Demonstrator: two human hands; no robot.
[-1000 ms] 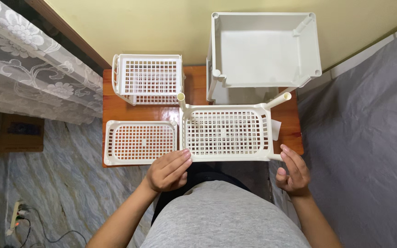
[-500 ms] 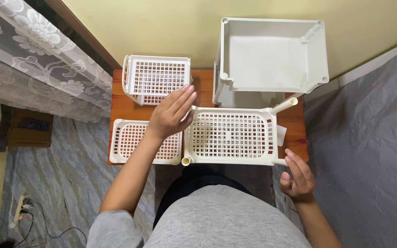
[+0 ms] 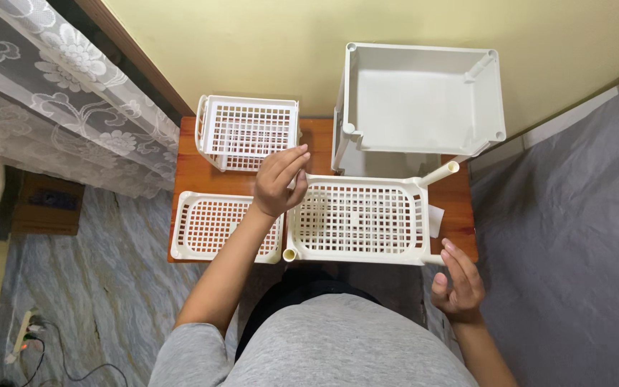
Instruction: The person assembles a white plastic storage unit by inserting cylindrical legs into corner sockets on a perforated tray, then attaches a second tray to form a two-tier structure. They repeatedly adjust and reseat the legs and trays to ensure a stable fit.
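Left hand (image 3: 279, 183) pinches the far-left corner post of the white lattice shelf tray (image 3: 356, 218); right hand (image 3: 456, 283), open and empty, hovers beside its near-right post (image 3: 435, 259).

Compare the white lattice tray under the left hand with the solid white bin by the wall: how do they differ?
The lattice tray has a grid base full of square holes; the solid bin has a plain closed bottom. The lattice tray is shallow, the solid bin has tall walls. The left hand is at the lattice tray's far left corner; no hand is near the solid bin. Both are white, rectangular, with round corner sockets.
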